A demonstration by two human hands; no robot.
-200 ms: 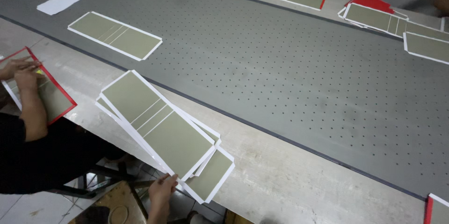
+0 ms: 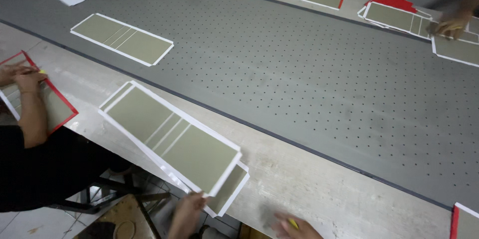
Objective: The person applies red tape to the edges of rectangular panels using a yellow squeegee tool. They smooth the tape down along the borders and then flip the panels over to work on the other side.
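Note:
A stack of long olive-grey boards [image 2: 169,134] with white edges lies slantwise on the pale wooden table edge [image 2: 309,179]. My left hand [image 2: 187,211] grips the stack's near corner from below the table's front edge. My right hand [image 2: 294,228] rests at the bottom of the view, right of the stack, with a small yellow piece [image 2: 293,223] between its fingers. Both hands are partly cut off by the frame.
A co-worker in black [image 2: 35,164] at the left presses both hands on a red-edged board [image 2: 55,106]. Another person's hand [image 2: 451,25] touches boards at the far right. A grey perforated mat [image 2: 279,64] carries one board [image 2: 122,39]; more boards lie along the far edge.
My right hand has come into view at the bottom right of the stack. My left hand stays on the stack's near corner.

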